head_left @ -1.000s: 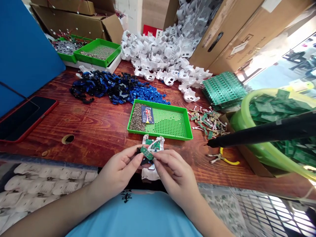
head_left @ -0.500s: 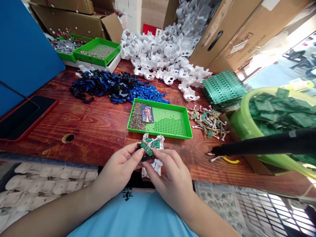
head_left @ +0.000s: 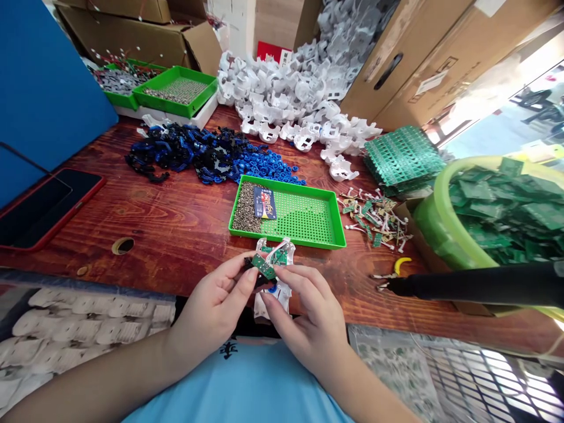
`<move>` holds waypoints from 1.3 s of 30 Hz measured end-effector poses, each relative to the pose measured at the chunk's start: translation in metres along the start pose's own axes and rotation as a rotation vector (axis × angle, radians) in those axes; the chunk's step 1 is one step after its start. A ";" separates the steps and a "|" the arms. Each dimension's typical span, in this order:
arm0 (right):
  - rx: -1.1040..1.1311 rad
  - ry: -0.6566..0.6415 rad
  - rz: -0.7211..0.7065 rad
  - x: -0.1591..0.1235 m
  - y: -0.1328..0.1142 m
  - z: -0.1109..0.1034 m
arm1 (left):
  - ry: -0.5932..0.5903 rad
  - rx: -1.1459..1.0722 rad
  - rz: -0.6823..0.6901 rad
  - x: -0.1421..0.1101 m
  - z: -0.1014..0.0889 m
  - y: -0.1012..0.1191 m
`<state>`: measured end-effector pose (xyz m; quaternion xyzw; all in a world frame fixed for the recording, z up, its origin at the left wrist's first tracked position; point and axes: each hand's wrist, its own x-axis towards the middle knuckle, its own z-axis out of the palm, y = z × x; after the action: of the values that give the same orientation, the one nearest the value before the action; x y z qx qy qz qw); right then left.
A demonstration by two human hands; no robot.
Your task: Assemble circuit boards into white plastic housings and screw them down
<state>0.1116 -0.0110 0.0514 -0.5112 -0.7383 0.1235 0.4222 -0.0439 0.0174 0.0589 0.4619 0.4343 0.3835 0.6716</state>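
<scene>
Phone: one dark flat phone in a red case (head_left: 42,207) lies at the far left of the brown wooden table (head_left: 176,226), under the blue panel
Green trays: three green plastic trays; two (head_left: 175,92) stand at the back left with small parts in them, one perforated tray (head_left: 288,212) lies in the middle, just behind the hands
Tray content: a heap of small metal screws fills its left end, and one dark blue card (head_left: 265,202) lies on them; its print is too small to read
Loose parts: a heap of blue and black plastic pieces (head_left: 207,157), then a large pile of white plastic shells (head_left: 299,100) behind; too many to count
Left hand: the left hand (head_left: 211,306) pinches the small green circuit board (head_left: 264,268) with thumb and fingertips
Board place: it is held over the white plastic housing (head_left: 274,276), which rests at the near table edge
Right hand: the right hand (head_left: 308,314) grips the same board from the right side
Right side: a stack of green grid panels (head_left: 403,158), scattered small wired boards (head_left: 374,217), one yellow-green plastic basin (head_left: 445,229) full of green boards
In the way: one black rod-shaped tool (head_left: 476,285) crosses in front of the basin; yellow-handled pliers (head_left: 399,267) lie partly behind its tip
Boxes: brown cardboard boxes (head_left: 423,53) stand behind; their labels are not readable
</scene>
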 end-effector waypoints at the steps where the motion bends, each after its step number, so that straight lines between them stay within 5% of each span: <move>1: 0.006 -0.003 0.008 0.001 0.000 -0.001 | 0.009 0.028 0.010 0.000 -0.001 0.000; 10: -0.156 0.030 -0.058 0.006 -0.008 0.001 | -0.003 0.123 -0.005 -0.006 -0.001 -0.004; 19: 0.028 -0.011 0.066 0.007 -0.006 -0.002 | -0.054 0.101 -0.120 -0.005 -0.006 -0.002; 32: 0.041 -0.161 0.159 0.011 -0.005 -0.006 | -0.048 0.254 -0.031 -0.008 -0.010 -0.006; 39: 0.235 -0.045 0.201 0.009 0.002 0.002 | 0.010 0.228 -0.016 -0.010 -0.009 -0.004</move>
<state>0.1103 -0.0019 0.0539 -0.5268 -0.6731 0.2619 0.4481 -0.0547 0.0096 0.0555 0.5298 0.4822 0.3285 0.6155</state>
